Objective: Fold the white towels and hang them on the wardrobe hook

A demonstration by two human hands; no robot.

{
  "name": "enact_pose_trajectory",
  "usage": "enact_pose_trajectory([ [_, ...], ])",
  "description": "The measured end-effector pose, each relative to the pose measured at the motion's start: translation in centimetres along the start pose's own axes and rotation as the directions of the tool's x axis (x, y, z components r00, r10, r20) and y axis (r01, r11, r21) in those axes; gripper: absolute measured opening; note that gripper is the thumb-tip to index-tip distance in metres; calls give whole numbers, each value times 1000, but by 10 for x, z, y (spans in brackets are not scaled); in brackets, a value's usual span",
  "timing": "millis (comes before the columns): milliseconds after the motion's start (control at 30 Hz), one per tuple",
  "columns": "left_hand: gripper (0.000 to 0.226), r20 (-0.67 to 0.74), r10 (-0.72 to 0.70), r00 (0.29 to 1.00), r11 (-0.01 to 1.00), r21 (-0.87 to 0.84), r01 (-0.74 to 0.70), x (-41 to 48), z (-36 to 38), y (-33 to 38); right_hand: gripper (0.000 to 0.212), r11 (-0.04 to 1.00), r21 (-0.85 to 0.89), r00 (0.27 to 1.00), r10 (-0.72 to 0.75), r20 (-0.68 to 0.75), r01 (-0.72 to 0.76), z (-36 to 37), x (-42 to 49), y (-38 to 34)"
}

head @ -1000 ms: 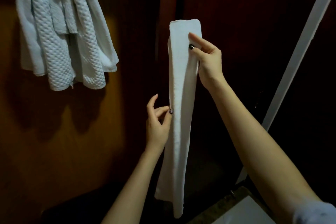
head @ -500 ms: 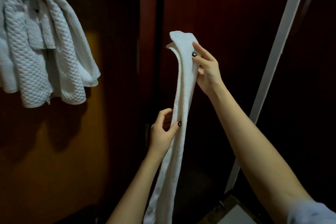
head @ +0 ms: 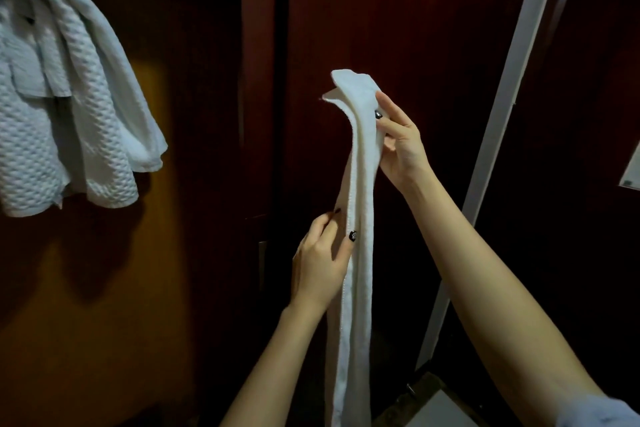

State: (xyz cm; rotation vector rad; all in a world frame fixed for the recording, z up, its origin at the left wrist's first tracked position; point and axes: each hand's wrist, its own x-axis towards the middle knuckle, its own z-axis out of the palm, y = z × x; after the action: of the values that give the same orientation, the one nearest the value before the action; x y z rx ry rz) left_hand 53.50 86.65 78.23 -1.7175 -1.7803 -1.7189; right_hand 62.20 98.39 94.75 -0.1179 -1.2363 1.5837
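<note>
While the right hand (head: 398, 146) pinches the white towel (head: 360, 184) just below its top end, thumb on the near face and the other fingers curled behind, the left hand (head: 318, 263) pinches the towel's left edge about midway down, thumb on the front and fingertips behind the edge. The towel hangs upright between the two hands as a long narrow strip, folded lengthwise, in front of the dark wardrobe door (head: 415, 10); its top corner droops leftward above the right hand, and its lower end runs out of view. Up on the left, well apart from the held towel, a bundle of white towels (head: 69, 114), one waffle-textured, hangs against a brown panel (head: 104, 288); whatever holds it is hidden under the cloth.
</note>
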Motion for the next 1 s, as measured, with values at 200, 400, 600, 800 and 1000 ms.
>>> enact_pose_trajectory([
  [200, 30, -262, -150, 953, 966, -244, 85, 2, 4, 0, 38, 1000, -12, 1000, 5, -25, -5, -19, 2, -3],
  [400, 28, -243, -29, 970, 977, -213, -24, -1, 9, 1, 36, 993, -108, 997, -51, -51, 45, -26, 3, -3],
  [600, 32, -198, -84, 977, 989, -135, 58, -8, 36, 10, 38, 948, -289, 990, -143, -18, 131, -17, 3, -1],
  [800, 7, -302, -10, 953, 981, -189, -49, -10, 34, -8, 40, 948, -293, 991, -135, -12, 126, -13, 9, -1],
  [1000, 31, -226, -143, 964, 932, -357, 55, -16, 36, -13, 41, 971, -217, 993, -112, -25, 104, -12, 11, -3],
])
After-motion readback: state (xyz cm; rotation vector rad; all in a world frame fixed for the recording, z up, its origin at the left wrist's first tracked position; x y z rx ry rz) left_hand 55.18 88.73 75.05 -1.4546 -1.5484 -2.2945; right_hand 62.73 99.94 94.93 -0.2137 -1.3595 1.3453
